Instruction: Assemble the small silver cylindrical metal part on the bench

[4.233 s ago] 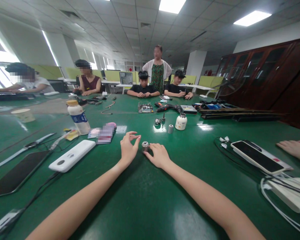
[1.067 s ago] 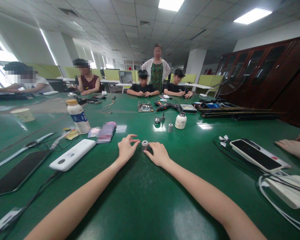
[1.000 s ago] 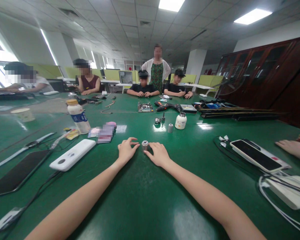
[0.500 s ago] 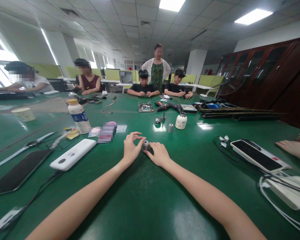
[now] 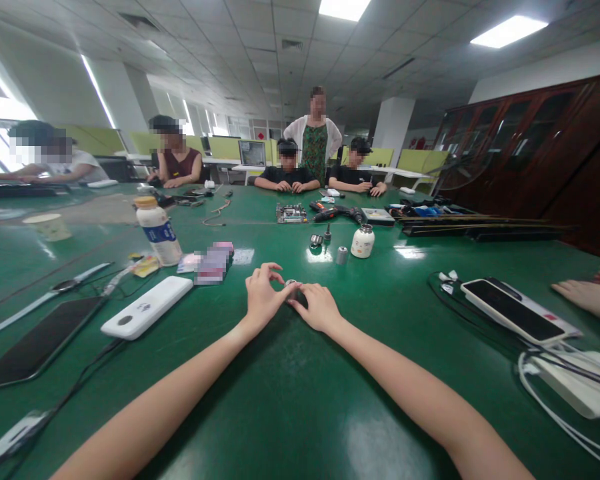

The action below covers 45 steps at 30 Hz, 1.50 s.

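Observation:
A small silvery metal cylinder [image 5: 291,283] stands on the green table between my two hands, mostly covered by fingers. My right hand [image 5: 320,308] closes round its right side, thumb in front and fingers behind. Over its top lies the thumb of my left hand [image 5: 264,293]. The other fingers of that hand are curved and held apart from the thumb, with nothing between them. Beyond the hands stand another grey metal cylinder [image 5: 342,255], a dark bit-like metal part [image 5: 327,233] and a shiny ring-shaped part [image 5: 316,241].
A white jar with a drawn face [image 5: 363,241] stands beyond my right hand. Left are a white power bank [image 5: 147,308], a bottle [image 5: 159,233] and a dark phone [image 5: 40,340]. A phone [image 5: 513,310] and cables lie right, near another person's hand [image 5: 587,299]. A circuit board [image 5: 291,213] lies farther back.
My left thumb has moved right across the cylinder's top and now hides more of it. The right hand keeps its place.

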Available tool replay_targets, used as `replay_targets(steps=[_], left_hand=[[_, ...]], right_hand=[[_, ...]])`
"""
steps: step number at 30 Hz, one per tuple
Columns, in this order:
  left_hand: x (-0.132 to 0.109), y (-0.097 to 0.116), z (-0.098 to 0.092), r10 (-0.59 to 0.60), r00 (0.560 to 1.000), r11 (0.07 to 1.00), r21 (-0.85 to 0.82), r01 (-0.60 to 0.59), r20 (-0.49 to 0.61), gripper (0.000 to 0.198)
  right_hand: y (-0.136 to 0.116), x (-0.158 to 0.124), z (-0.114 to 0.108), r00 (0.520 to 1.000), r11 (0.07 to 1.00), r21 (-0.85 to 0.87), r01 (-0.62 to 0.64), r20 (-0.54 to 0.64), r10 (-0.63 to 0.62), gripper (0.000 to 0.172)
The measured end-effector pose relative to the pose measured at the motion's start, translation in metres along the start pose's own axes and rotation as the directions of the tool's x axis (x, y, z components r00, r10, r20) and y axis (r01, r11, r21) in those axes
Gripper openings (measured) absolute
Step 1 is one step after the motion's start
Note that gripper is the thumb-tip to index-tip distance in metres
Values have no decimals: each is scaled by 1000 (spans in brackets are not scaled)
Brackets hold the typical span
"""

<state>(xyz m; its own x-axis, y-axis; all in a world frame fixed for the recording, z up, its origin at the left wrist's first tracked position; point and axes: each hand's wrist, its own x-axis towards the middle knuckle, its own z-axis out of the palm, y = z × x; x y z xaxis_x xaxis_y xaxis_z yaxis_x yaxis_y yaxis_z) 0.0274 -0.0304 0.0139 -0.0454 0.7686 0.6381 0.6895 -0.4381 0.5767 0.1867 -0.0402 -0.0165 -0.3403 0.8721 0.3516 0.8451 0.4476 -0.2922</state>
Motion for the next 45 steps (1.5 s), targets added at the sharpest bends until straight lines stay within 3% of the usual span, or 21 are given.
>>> replay_targets(steps=[4,7,10,13,18,20,24,27,29,32,34,40,45], left_hand=[[-1,-2,0,73,996,996,-56,-70,60,54],[-1,-1,2,121,986,987,-118,-107,115,49],[0,0,1,71,997,994,-83,-68,29,25],[3,-1,-2,16,998,998,-63,-19,-54,19],[4,0,-3,62,993,987,-155,-46,96,33],[4,1,-1,67,992,984,-171,-48,107,31],[8,-2,-1,49,999,990,-131,-51,-21,11],[12,-17,-3,-15,996,997,-74,8,-84,11],[13,-32,-3,-91,996,996,-5,91,11,20],[11,-50,-2,-168,970,985,63,159,177,17],[10,-53,-1,-172,966,985,37,168,193,17],[10,-27,2,-70,997,967,-246,73,21,25],[9,-14,4,34,995,957,-290,-5,96,23]], right_hand=[[0,0,0,1000,1000,1,6,-6,-6,41],[-1,-1,-1,1000,1000,-6,5,-9,-5,40],[-1,-1,-2,1000,1000,-16,2,-3,-2,40],[-1,-1,-3,1000,1000,-14,10,-8,-10,39],[-1,-1,-2,1000,1000,-26,12,-10,-12,38],[-1,-1,-1,1000,1000,-30,10,-10,-10,38],[-1,-1,-1,1000,1000,-26,14,-13,-14,39],[0,-1,-1,1000,1000,-26,13,-13,-13,38],[0,-1,-1,1000,1000,-26,12,-8,-12,39],[-1,-1,-1,1000,1000,-27,12,-2,-12,39],[0,-1,-1,1000,999,-31,13,1,-13,39],[0,-1,-1,1000,999,-30,17,-11,-17,38],[-2,-1,-2,1000,1000,-23,9,-12,-9,37]])
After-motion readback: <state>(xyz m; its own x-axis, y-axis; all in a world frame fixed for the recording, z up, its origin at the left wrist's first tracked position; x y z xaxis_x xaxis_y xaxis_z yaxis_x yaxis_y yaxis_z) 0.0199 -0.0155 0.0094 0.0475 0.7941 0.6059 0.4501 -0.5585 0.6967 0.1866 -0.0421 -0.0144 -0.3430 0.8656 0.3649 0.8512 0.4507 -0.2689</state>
